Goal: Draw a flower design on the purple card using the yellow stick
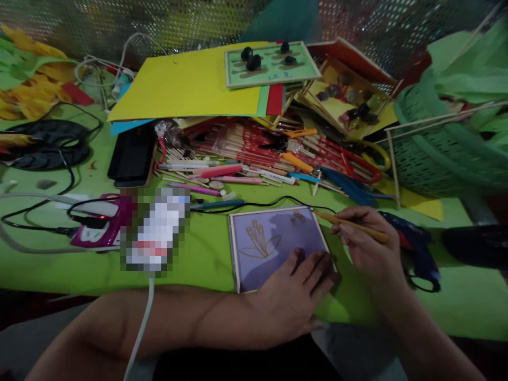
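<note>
A purple card (273,238) with a pale stick frame and a yellow flower outline lies on the green table (206,254). My left hand (296,301) lies flat on the card's near right corner, fingers stretched out. My right hand (367,246) is closed around a thin wooden stick (349,225), its tip near the card's far right corner.
A heap of sticks, pens and red scissors (357,164) lies behind the card. Yellow paper (186,84) and a framed green card (272,63) sit further back. A green basket (440,148) stands right, a glue gun (416,248) beside my right hand, cables and a pink device (99,225) left.
</note>
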